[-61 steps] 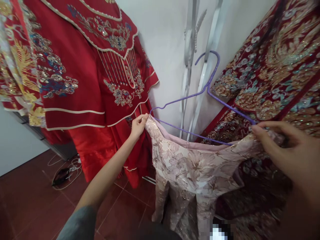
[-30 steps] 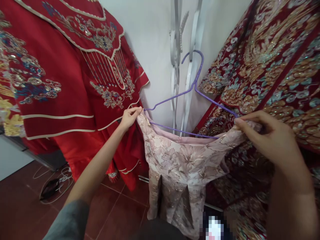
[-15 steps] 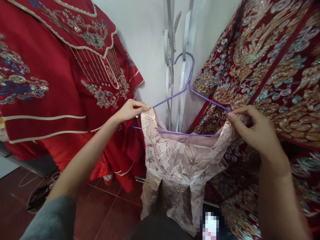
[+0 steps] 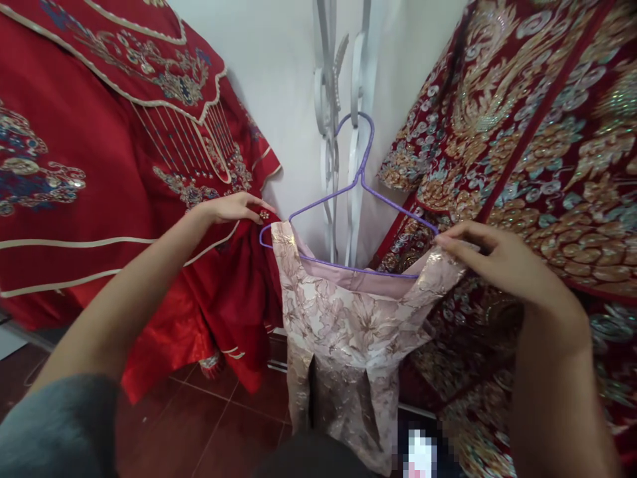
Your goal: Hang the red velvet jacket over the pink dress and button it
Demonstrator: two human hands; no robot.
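Observation:
A pale pink floral brocade dress [image 4: 348, 332] hangs on a purple wire hanger [image 4: 355, 192] in front of me. My right hand [image 4: 490, 259] pinches the dress's right shoulder against the hanger's right end. My left hand [image 4: 231, 209] is off the dress, fingers stretched out flat against the red embroidered robe [image 4: 124, 166] just left of the hanger's left end. The dress's left shoulder sits on the hanger by itself.
A dark red robe with gold and teal embroidery [image 4: 537, 146] hangs close on the right. A white ornate metal stand [image 4: 338, 99] rises behind the hanger against a white wall. Red-brown floor tiles [image 4: 199, 431] lie below.
My left hand has let go of the dress's left shoulder and moved left onto the red robe. The hanger and dress have shifted slightly left and lower. My right hand keeps its pinch.

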